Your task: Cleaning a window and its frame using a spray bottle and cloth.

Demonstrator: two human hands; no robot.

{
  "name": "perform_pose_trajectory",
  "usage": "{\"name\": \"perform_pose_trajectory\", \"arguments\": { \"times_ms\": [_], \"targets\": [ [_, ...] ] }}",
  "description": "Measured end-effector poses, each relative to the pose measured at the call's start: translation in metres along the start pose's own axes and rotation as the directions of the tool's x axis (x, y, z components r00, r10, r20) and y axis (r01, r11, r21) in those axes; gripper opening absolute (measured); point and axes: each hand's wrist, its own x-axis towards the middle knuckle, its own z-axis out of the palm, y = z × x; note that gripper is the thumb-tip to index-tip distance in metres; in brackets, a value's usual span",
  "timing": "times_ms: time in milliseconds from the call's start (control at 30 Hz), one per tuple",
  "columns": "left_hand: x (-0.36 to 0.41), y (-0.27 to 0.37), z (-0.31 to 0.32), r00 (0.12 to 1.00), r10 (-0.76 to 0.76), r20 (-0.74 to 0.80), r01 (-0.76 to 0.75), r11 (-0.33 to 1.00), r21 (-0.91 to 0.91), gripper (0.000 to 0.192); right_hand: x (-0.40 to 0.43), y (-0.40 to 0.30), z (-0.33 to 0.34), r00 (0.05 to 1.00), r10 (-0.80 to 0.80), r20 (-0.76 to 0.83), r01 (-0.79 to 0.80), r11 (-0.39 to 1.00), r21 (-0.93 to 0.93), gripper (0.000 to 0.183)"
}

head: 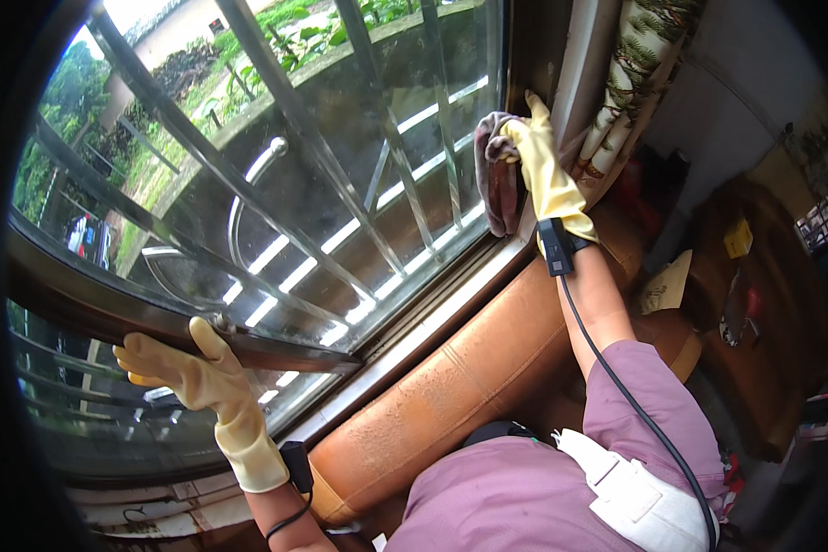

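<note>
Both my hands wear pale yellow rubber gloves. My right hand grips a bunched purplish-grey cloth by the right side of the window. One finger points up along the dark window frame, and the cloth hangs down beside the glass pane. At the lower left, my left hand holds nothing, its thumb apart from the fingers. It lies over the brown sash stile, with the thumb beside a small metal latch. How firmly it touches the stile, I cannot tell.
Metal security bars stand beyond the glass. A tan leather sofa back runs below the sill track. Patterned curtains hang at the right. Black cables run from devices on both wrists. A brown armchair holds small items.
</note>
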Motion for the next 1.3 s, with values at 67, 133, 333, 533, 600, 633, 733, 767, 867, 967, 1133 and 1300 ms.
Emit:
{"name": "perform_pose_trajectory", "arguments": {
  "times_ms": [67, 133, 333, 533, 600, 633, 733, 767, 867, 967, 1133, 1300],
  "targets": [
    [-0.004, -0.004, -0.003, 0.999, -0.017, 0.037, 0.019, 0.999, -0.038, 0.08, -0.009, -0.016, -0.004, 0.955, 0.148, 0.257, -0.182, 0.976, 0.115, 0.066],
    [-0.007, -0.002, -0.002, 0.996, -0.055, 0.071, 0.057, 0.998, -0.018, 0.082, -0.003, -0.011, -0.009, 0.976, 0.107, 0.189, -0.117, 0.992, 0.045, 0.064],
    [-0.003, -0.002, -0.007, 0.998, -0.056, 0.01, 0.057, 0.998, -0.031, 0.077, -0.019, -0.012, -0.004, 0.983, -0.134, 0.127, 0.132, 0.991, 0.026, 0.053],
    [-0.013, -0.012, -0.022, 0.999, -0.036, 0.029, 0.037, 0.999, -0.013, 0.08, -0.031, -0.018, -0.013, 0.974, 0.023, 0.224, -0.062, 0.984, 0.167, 0.045],
    [-0.014, -0.008, -0.027, 0.998, -0.045, 0.031, 0.046, 0.999, -0.023, 0.079, -0.047, -0.028, -0.006, 0.962, 0.011, 0.272, -0.048, 0.99, 0.131, 0.02],
    [-0.015, -0.013, -0.027, 1.0, -0.001, 0.011, 0.001, 0.999, -0.049, 0.08, -0.049, -0.027, -0.009, 0.956, 0.008, 0.294, -0.046, 0.991, 0.123, 0.014],
    [-0.022, -0.014, -0.025, 0.998, -0.04, 0.04, 0.039, 0.999, 0.037, 0.084, -0.056, -0.012, -0.009, 0.92, 0.028, 0.39, -0.042, 0.999, 0.027, 0.03],
    [-0.024, -0.015, -0.025, 0.998, -0.037, 0.053, 0.035, 0.998, 0.05, 0.084, -0.068, -0.013, -0.001, 0.935, 0.017, 0.355, -0.023, 1.0, 0.012, 0.033],
    [-0.033, -0.016, -0.024, 0.997, -0.039, 0.063, 0.043, 0.998, -0.054, 0.082, -0.082, -0.011, 0.012, 0.902, 0.075, 0.425, -0.053, 0.996, -0.065, 0.051],
    [-0.05, -0.031, -0.01, 0.737, -0.229, 0.636, -0.481, 0.483, 0.732, 0.083, -0.111, -0.004, 0.028, 0.888, 0.152, 0.434, -0.129, 0.988, -0.083, 0.06],
    [-0.057, -0.032, -0.01, 0.988, -0.077, 0.136, 0.079, 0.997, -0.008, 0.085, -0.155, 0.012, 0.079, 0.859, 0.104, 0.501, -0.15, 0.987, 0.054, 0.066],
    [-0.039, -0.015, -0.024, 0.993, -0.077, 0.088, 0.093, 0.978, -0.188, 0.086, -0.19, 0.033, 0.126, 0.841, 0.081, 0.535, -0.108, 0.994, 0.018, 0.063]
  ]
}}
